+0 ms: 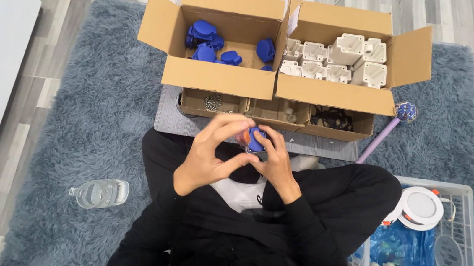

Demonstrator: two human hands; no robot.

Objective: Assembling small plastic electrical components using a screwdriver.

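Observation:
I sit cross-legged on a blue-grey shaggy rug (91, 110). My left hand (211, 151) and my right hand (274, 161) meet in front of me, both closed around a small blue plastic part (256, 140) with an orange piece at its left edge. The fingers hide most of the part. Just beyond my hands lies a grey board (170, 120) carrying a low cardboard tray (274, 118) with small compartments of screws and black bits.
Two open cardboard boxes stand at the back: the left box (219, 77) holds blue parts, the right box (336, 94) white housings. A clear water bottle (100, 192) lies at left. A white wire basket (469, 236) at right holds blue parts and round white discs. A purple wand (382, 135) lies nearby.

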